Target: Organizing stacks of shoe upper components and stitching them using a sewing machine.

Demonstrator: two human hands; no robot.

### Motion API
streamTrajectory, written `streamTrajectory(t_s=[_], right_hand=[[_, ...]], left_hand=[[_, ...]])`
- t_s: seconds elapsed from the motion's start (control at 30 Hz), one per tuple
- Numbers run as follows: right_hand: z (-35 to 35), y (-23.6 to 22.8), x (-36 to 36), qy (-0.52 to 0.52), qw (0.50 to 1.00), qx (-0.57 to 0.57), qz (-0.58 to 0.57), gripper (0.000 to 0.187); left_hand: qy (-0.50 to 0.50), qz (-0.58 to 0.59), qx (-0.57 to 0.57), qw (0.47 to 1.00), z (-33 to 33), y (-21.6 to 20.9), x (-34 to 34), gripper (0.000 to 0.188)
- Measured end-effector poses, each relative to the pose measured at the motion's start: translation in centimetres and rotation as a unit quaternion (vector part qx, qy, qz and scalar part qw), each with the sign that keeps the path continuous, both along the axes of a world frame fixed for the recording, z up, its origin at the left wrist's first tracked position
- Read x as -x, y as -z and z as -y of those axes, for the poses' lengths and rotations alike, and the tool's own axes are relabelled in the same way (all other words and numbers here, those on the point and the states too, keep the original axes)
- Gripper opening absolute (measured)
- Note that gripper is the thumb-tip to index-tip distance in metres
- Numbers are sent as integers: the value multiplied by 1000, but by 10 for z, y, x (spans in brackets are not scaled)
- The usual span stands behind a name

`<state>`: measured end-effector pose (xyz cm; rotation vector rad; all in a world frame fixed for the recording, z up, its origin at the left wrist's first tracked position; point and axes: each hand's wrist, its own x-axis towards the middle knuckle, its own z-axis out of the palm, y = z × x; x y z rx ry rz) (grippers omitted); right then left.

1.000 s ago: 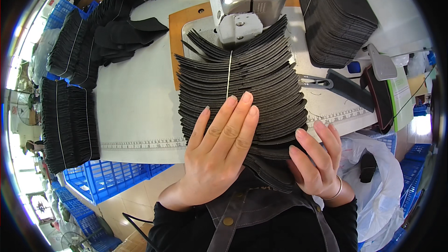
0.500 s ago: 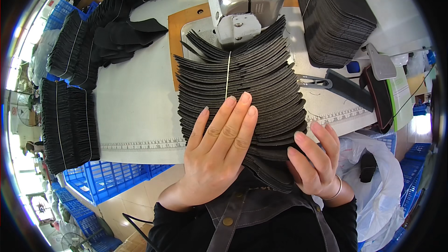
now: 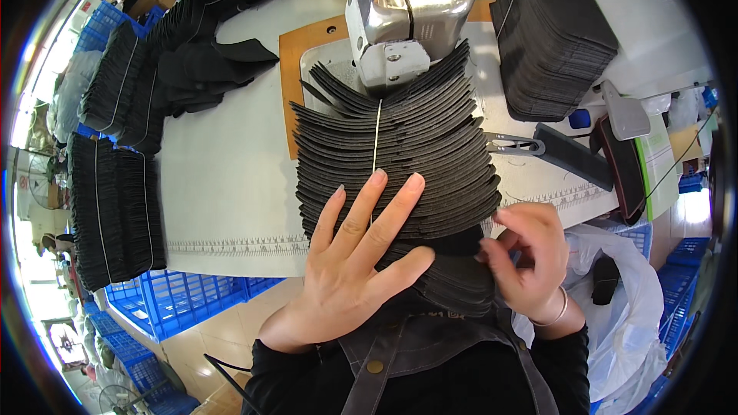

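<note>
A thick bundle of black fabric pieces (image 3: 430, 154) lies fanned on the table in front of me, with a thin pale band (image 3: 377, 138) running across it. My left hand (image 3: 350, 269) rests on its near part, fingers spread and thumb out to the right. At the bundle's near right corner is my right hand (image 3: 534, 257); its fingers are bent, with the index fingertip and thumb apart at the edges of the pieces. Between the main bundle and the near pieces (image 3: 457, 284) a gap shows a flat black surface. Whether the right fingertips grip a piece is unclear.
A sewing machine head (image 3: 411, 15) stands just beyond the bundle. Tied black stacks (image 3: 553, 38) sit at the far right and along the left (image 3: 115, 207). Thread snips (image 3: 515, 144) lie to the right. Blue crates (image 3: 184, 300) and a white plastic bag (image 3: 630, 307) are below the table edge.
My left fingers have spread, and the thumb has swung out to the right. My right fingers have curled in at the corner, where a gap has opened between the near pieces and the rest.
</note>
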<state>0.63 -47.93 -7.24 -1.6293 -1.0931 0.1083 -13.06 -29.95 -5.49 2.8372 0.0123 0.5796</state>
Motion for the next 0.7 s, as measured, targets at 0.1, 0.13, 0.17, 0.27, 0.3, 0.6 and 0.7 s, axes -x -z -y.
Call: streamTrajectory(t_s=[0.1,0.13,0.17,0.27,0.3,0.6,0.7], right_hand=[[-3,5,-1,49,985,-26,163,48],[-3,3,-4,55,972,-5,230,47],[-5,2,-7,62,953,16,296,45],[-11,-2,-16,82,915,40,393,37],[-11,-2,-17,76,894,44,440,36],[-8,7,-10,94,901,6,424,20],[-5,5,-11,83,901,26,425,20]], left_hand=[[-24,15,6,1000,3,0,-4,15],[-23,14,6,1000,3,0,-2,16],[-22,14,6,1000,2,0,-1,16],[-22,14,12,1000,2,-2,-1,14],[-21,16,11,1000,2,-2,-1,14],[-14,-2,24,1000,2,-4,-1,13],[-15,-3,19,1000,3,-5,-1,12]])
